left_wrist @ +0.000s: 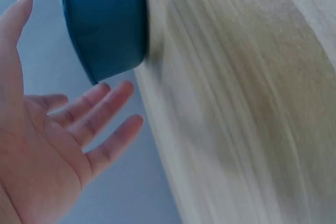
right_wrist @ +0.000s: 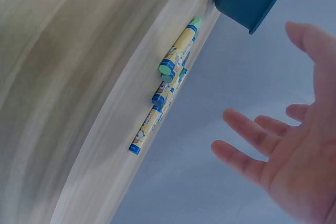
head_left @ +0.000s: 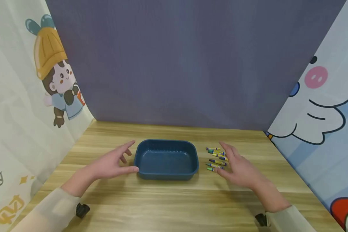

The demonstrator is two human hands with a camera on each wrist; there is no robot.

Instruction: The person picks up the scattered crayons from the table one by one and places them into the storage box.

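Note:
A dark blue rectangular bin [head_left: 166,177] stands upright on the wooden table, and nothing lies inside it. My left hand [head_left: 111,163] is at the bin's left side with its fingers spread; in the left wrist view the palm [left_wrist: 44,161] holds nothing. To the right of the bin lie several crayons [head_left: 217,162] in yellow wrappers, loosely side by side, one with a green tip [right_wrist: 178,48]. Over their right ends hovers my right hand [head_left: 240,167], fingers apart and holding nothing. It hides part of some crayons in the head view.
The light wooden table [head_left: 162,206] reaches back to a grey-purple panel [head_left: 174,64]. Printed cartoon curtains hang on the left [head_left: 14,96] and on the right [head_left: 336,129].

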